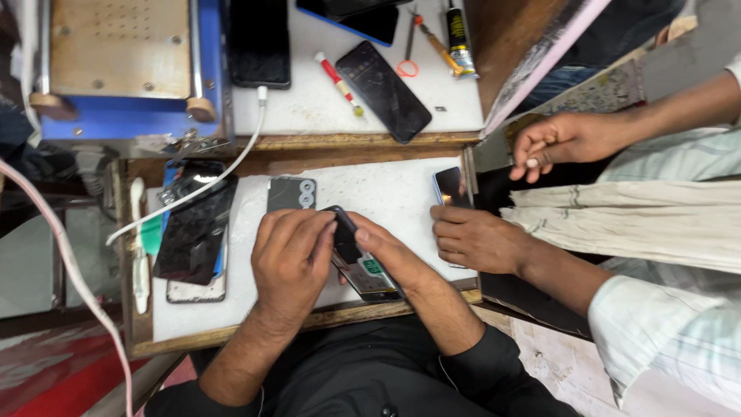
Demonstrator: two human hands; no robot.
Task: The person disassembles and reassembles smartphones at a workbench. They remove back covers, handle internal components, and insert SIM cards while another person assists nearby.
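My left hand and my right hand together hold an opened phone over the white work mat. The phone's insides show, with a green patch. A black flat part stands up from the phone, pinched between my left fingers and my right thumb. A grey back cover with round camera holes lies just beyond my left hand.
Another person's hand rests on the mat's right edge by a blue-edged phone; their other hand is held higher. Black screens are stacked at left under a white cable. The upper shelf holds a black phone, red-handled tool, glue tube and blue machine.
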